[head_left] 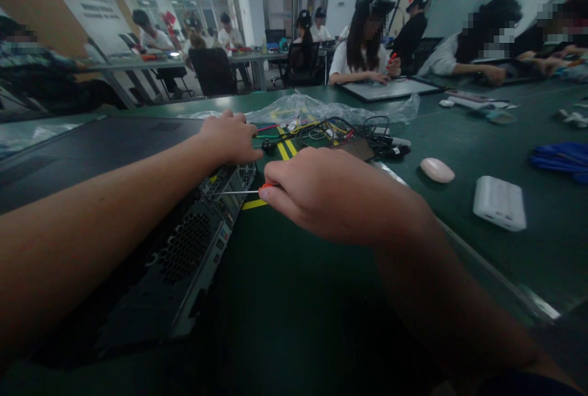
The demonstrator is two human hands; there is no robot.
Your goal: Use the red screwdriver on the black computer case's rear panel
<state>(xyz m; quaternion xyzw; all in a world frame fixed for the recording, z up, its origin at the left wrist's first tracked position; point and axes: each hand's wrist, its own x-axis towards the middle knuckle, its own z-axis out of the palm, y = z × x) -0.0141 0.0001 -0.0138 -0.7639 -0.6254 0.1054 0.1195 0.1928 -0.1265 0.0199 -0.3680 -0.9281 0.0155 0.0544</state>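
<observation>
In the head view, I look down on a black computer case lying at left on the green table, its perforated rear panel turned toward the middle of the scene. The right hand is closed around the orange handle of a screwdriver, whose thin metal shaft points leftward across the rear panel; I cannot tell whether its tip touches. The left hand holds nothing that I can see; its fingers are loosely spread at the far end of the case, near the round fan grille, and I cannot tell how firmly it bears on the edge.

Beyond the hands I see a tangle of cables, with a crumpled clear plastic sheet behind it. Yellow tape marks the tabletop beside the case. To the right lie a pale pink rounded object, a white box-shaped device and a bundle of blue fabric. Across the table, a co-worker sits behind a flat, dark-framed panel.
</observation>
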